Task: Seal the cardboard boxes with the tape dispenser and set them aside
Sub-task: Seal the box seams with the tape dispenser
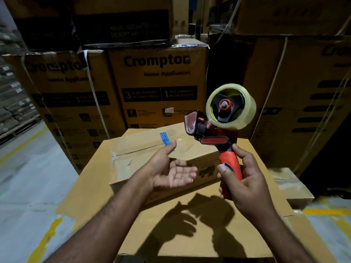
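gripping the dispenser (pixel 218 130) by its red handle with the right hand (pixel 247 181), fingers and thumb curled round it, at 3 o'clock, with the roll (pixel 245 112) up at 2. holding the left hand (pixel 171 169) palm up, fingers loose and spread, empty, at centre over the taped box (pixel 148 150), lying on a larger box (pixel 190 221) at 6. facing stacked cartons (pixel 157 82) at 12.

**Cardboard, Plastic and Glossy Film**

We see a tape dispenser (pixel 226 141) of smooth red and black plastic, its tape roll (pixel 246 112) clear and glossy. The small cardboard box (pixel 197 154) is matt brown, with a shiny tape strip (pixel 129 151) on top. The large carton (pixel 106 196) beneath looks matt.
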`<state>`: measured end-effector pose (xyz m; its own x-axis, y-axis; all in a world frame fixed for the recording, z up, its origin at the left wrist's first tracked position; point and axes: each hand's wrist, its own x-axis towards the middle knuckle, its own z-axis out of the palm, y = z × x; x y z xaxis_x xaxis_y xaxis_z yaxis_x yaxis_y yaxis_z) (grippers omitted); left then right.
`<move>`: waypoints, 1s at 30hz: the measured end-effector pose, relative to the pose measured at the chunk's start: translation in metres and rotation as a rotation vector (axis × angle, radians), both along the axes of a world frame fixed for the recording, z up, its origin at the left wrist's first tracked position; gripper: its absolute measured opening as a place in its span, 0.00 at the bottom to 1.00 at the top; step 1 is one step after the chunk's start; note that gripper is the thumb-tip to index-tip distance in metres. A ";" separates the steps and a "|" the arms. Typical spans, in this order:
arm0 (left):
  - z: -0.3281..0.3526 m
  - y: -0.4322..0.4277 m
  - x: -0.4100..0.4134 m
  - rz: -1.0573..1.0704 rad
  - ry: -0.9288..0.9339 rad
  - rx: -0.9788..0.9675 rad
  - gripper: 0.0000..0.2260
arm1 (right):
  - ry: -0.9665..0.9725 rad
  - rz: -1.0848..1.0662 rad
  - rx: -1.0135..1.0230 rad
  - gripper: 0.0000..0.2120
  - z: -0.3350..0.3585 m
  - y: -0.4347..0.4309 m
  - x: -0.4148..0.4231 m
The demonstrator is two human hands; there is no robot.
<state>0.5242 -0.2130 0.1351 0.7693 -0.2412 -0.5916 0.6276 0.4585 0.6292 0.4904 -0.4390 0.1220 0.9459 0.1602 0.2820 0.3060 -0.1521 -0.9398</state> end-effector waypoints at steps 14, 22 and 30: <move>0.023 0.005 0.140 -0.235 -0.234 0.649 0.05 | -0.022 -0.062 -0.258 0.30 -0.025 -0.033 0.075; 0.035 0.008 0.232 -0.374 -0.478 1.117 0.06 | 0.024 -0.217 -0.540 0.30 -0.028 -0.011 0.113; 0.026 0.028 0.309 -0.342 -0.606 1.274 0.04 | 0.033 -0.297 -0.663 0.30 -0.020 0.018 0.144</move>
